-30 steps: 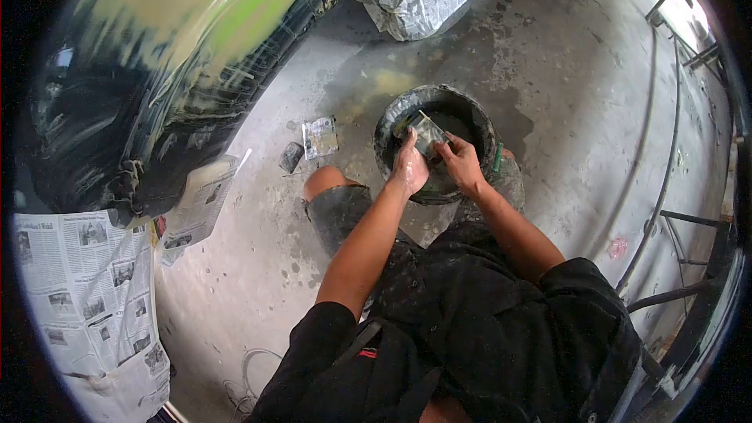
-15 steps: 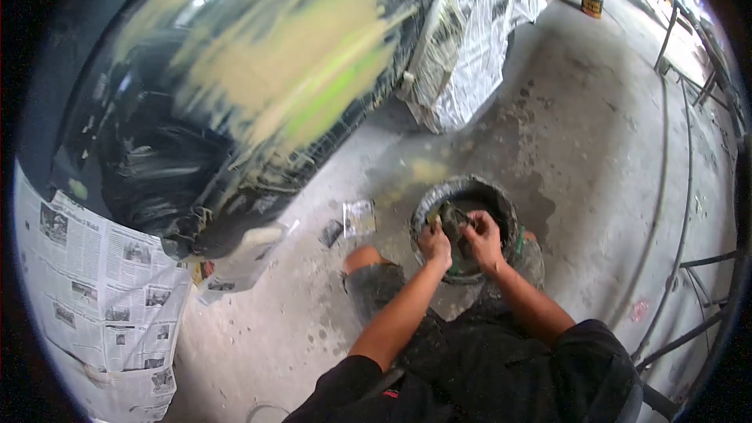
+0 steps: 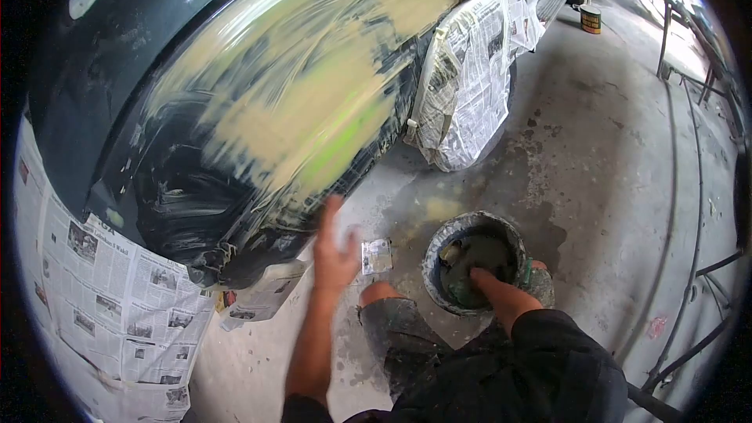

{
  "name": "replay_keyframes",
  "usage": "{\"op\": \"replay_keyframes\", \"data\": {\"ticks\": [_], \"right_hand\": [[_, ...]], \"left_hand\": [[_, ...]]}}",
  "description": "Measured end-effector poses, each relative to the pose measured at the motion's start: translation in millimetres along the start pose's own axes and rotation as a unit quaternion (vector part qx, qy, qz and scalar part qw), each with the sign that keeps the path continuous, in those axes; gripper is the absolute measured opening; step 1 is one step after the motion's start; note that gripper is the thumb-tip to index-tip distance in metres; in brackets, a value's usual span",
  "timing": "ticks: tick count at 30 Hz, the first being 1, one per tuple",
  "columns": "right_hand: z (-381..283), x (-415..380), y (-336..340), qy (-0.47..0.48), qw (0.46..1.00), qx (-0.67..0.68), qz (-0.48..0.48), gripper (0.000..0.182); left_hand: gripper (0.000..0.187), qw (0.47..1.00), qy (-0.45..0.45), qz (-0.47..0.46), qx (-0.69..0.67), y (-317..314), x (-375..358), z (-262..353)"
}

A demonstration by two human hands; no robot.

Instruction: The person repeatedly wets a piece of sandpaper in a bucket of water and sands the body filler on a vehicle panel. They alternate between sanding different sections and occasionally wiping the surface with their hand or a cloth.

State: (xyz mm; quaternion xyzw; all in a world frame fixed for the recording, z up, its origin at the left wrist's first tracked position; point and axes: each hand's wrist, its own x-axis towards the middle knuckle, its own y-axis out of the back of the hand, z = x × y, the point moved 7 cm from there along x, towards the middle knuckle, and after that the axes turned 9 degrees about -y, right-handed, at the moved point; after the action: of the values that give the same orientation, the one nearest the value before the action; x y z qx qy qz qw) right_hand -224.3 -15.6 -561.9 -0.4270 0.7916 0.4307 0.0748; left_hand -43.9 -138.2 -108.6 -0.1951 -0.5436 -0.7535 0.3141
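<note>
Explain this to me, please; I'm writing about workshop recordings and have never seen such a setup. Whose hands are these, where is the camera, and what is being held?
There is no robot: these are a person's bare hands. Every picture comes from one camera worn on the head, looking forward and down.

The left hand is raised, blurred, beside a dark vehicle panel smeared with tan and green; it shows nothing held. The right hand reaches into a bucket, so I cannot tell what it holds.

On the grey floor are the bucket, a small printed square and, farther off, a can. Newspaper covers parts of the vehicle.
</note>
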Motion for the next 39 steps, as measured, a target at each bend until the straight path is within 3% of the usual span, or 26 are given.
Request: {"op": "replay_keyframes", "data": {"ticks": [2, 4, 6, 7, 8, 9, 10, 12, 13, 14, 15, 16, 17, 19, 21, 24, 25, 27, 29, 31, 34, 37, 39], "right_hand": [[-8.8, -4.1, 22.8, 0.027, 0.999, 0.015, -0.023, 0.023], [-14.2, -0.3, 60.5, 0.053, 0.997, 0.029, -0.038, 0.021], [2.1, -2.6, 92.7, 0.079, 0.994, 0.043, -0.059, 0.022], [-4.7, -12.3, 94.8, 0.090, 0.992, 0.052, -0.069, 0.024], [-69.0, -81.4, 170.1, 0.136, 0.964, 0.227, -0.030, 0.029], [-112.8, -108.9, 219.1, 0.149, 0.952, 0.265, -0.010, 0.035], [-138.2, -98.4, 248.4, 0.295, 0.894, 0.313, 0.128, 0.035], [-219.6, -122.3, 318.9, 0.302, 0.857, 0.389, 0.153, 0.044], [-257.0, -120.6, 346.1, 0.371, 0.801, 0.410, 0.228, 0.047], [-294.1, -143.2, 374.7, 0.326, 0.825, 0.413, 0.204, 0.050], [-329.0, -125.4, 394.8, 0.413, 0.730, 0.433, 0.332, 0.056], [-356.7, -110.5, 412.6, 0.404, 0.711, 0.415, 0.399, 0.058], [-378.4, -105.5, 421.8, 0.394, 0.689, 0.394, 0.464, 0.060], [-411.8, -97.3, 413.4, 0.336, 0.687, 0.416, 0.491, 0.071], [-431.0, -125.3, 373.4, 0.342, 0.691, 0.374, 0.516, 0.076], [-441.6, -155.5, 326.4, 0.399, 0.728, 0.313, 0.461, 0.075], [-441.9, -143.5, 339.4, 0.399, 0.728, 0.315, 0.461, 0.075], [-429.9, -98.9, 403.6, 0.299, 0.720, 0.332, 0.530, 0.073], [-408.9, -46.0, 486.1, 0.289, 0.689, 0.384, 0.542, 0.072], [-397.6, -30.6, 523.8, 0.251, 0.684, 0.395, 0.559, 0.068], [-406.3, -43.0, 492.9, 0.275, 0.691, 0.377, 0.552, 0.069], [-427.7, -109.6, 387.7, 0.311, 0.729, 0.324, 0.517, 0.070], [-420.4, -104.4, 384.3, 0.328, 0.734, 0.310, 0.508, 0.071]], "left_hand": [[0.059, 0.957, -0.066, 0.000, 0.282, 82.4, 23.7, 13.0], [0.059, 0.882, -0.129, 0.006, 0.453, 141.7, 40.6, 23.6], [0.062, 0.816, -0.121, -0.011, 0.564, 179.4, 39.7, 9.1], [0.062, 0.817, -0.126, -0.013, 0.562, 189.2, 37.2, 2.3], [0.064, 0.791, -0.142, -0.030, 0.595, 192.6, 34.8, -3.3], [0.067, 0.762, -0.158, -0.044, 0.627, 190.8, 34.4, -6.2], [0.069, 0.752, -0.161, -0.037, 0.639, 187.9, 35.3, -8.0], [0.068, 0.752, -0.154, -0.032, 0.640, 181.9, 36.9, -4.3], [0.068, 0.752, -0.145, -0.028, 0.642, 181.9, 38.9, -3.4], [0.068, 0.750, -0.149, -0.029, 0.644, 182.3, 38.8, -4.3], [0.067, 0.758, -0.152, -0.035, 0.633, 183.2, 36.9, -7.0], [0.067, 0.766, -0.154, -0.039, 0.623, 185.5, 35.0, -8.9], [0.067, 0.762, -0.157, -0.039, 0.627, 189.2, 31.8, -8.8], [0.066, 0.744, -0.136, -0.067, 0.650, 199.0, 21.5, -14.1], [0.065, 0.740, -0.149, -0.030, 0.655, 213.4, 11.5, -15.0], [0.064, 0.730, -0.166, 0.011, 0.663, 221.8, 6.4, -18.3], [0.064, 0.729, -0.167, 0.010, 0.664, 221.8, 6.5, -19.3], [0.063, 0.736, -0.196, 0.029, 0.648, 221.8, 5.0, -18.3], [0.062, 0.740, -0.201, 0.038, 0.641, 219.2, 7.7, -16.6], [0.062, 0.738, -0.200, 0.035, 0.644, 219.6, 8.3, -14.6], [0.062, 0.740, -0.202, 0.037, 0.640, 218.9, 8.1, -12.5], [0.062, 0.738, -0.202, 0.038, 0.642, 219.1, 9.2, -13.4], [0.063, 0.737, -0.203, 0.036, 0.644, 219.0, 7.2, -12.8]]}}
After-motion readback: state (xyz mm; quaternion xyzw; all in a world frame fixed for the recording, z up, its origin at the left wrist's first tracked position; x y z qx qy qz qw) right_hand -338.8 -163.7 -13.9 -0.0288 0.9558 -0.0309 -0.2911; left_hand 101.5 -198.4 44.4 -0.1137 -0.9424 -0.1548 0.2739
